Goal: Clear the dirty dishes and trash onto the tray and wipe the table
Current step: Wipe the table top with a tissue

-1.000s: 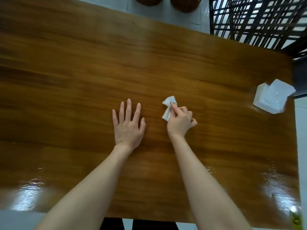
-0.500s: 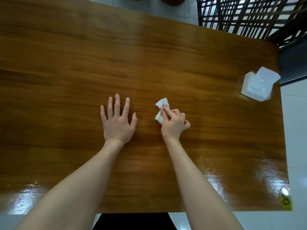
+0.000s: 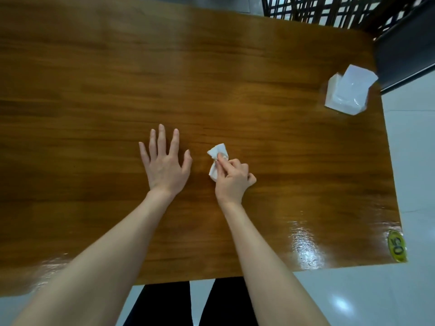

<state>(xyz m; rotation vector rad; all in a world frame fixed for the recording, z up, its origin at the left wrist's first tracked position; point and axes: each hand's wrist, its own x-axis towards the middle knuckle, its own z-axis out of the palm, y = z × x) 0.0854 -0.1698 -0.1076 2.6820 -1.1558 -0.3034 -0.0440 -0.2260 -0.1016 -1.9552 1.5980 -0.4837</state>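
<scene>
Rubbing the crumpled tissue [image 3: 216, 151] on the middle of the table [image 3: 94, 90], the right hand [image 3: 233, 182] pinches it under curled fingers, barely shifted from a second ago, while the left hand [image 3: 164, 168] stays flat, fingers spread and empty, so I judge wiping is under way.

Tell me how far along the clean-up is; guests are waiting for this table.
Clearing looks done: no dishes or trash show on the table, only a napkin holder; the tray is out of view. In hand: the right hand presses a crumpled tissue to the wood, the left hand flat beside it. Left: more wiping, how much cannot be told.
</scene>
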